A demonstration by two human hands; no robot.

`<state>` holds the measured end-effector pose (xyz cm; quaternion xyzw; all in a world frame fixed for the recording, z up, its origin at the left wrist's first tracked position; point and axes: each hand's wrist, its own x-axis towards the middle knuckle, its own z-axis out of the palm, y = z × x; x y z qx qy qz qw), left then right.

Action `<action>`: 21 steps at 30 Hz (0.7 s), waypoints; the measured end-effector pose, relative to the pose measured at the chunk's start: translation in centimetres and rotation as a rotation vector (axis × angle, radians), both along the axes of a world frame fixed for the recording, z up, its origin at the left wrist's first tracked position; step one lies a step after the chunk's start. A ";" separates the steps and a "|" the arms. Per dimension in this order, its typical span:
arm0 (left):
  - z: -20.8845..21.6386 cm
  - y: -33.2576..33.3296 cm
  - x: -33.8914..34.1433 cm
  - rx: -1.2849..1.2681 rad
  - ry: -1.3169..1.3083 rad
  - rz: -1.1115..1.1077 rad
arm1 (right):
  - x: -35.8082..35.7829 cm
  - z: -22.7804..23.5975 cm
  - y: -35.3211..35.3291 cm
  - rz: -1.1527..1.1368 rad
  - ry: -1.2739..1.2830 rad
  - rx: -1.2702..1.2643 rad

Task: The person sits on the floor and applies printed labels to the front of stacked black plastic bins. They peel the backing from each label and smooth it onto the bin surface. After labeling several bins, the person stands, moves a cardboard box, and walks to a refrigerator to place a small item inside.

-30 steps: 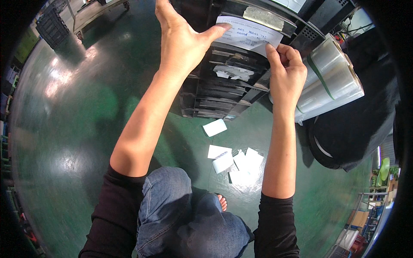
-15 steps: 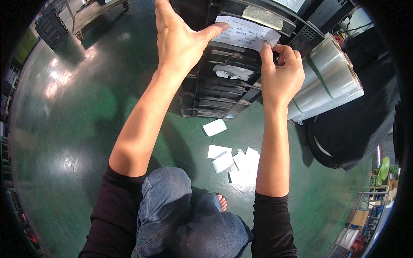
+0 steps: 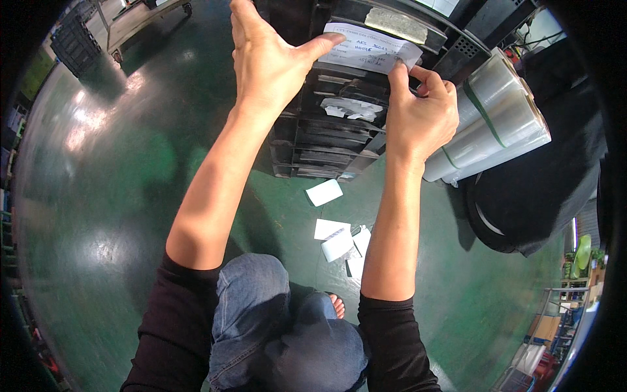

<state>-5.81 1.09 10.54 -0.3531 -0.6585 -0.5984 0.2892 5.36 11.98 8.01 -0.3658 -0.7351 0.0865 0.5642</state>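
A white paper label [image 3: 369, 49] with print and handwriting lies across the front of a stack of black plastic crates [image 3: 313, 140]. My left hand [image 3: 266, 68] is spread against the crate's left side, its thumb stretched onto the label's left end. At the label's right end, my right hand [image 3: 424, 117] pinches the lower corner between thumb and curled fingers. Just above the label is a worn, pale sticker strip [image 3: 397, 25]. Torn white paper remnants [image 3: 353, 108] cling to the crate face below.
Loose paper slips [image 3: 336, 245] lie on the green floor [image 3: 130, 261] below the stack. Clear film rolls [image 3: 499, 130] with green straps stand at the right, beside a large black-covered object [image 3: 535, 189]. A cart [image 3: 147, 26] and dark crate [image 3: 78, 42] are at far left.
My right hand and forearm have shifted slightly left, the hand still at the label's right end. My left hand has barely moved, and the label stays against the crate.
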 end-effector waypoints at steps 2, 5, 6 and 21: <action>0.0 0.0 0.0 -0.002 -0.084 -0.018 | -0.2 -0.2 -0.1 -0.006 0.017 0.025; 0.0 0.0 0.0 -0.014 -0.007 0.022 | -0.5 -0.6 -0.3 -0.027 0.037 0.044; 0.0 0.1 0.0 -0.017 -0.009 0.030 | -0.5 -0.6 -0.3 -0.038 0.042 0.052; -0.2 0.1 0.0 -0.015 -0.057 -0.005 | -0.3 -0.6 -0.2 -0.009 0.072 0.030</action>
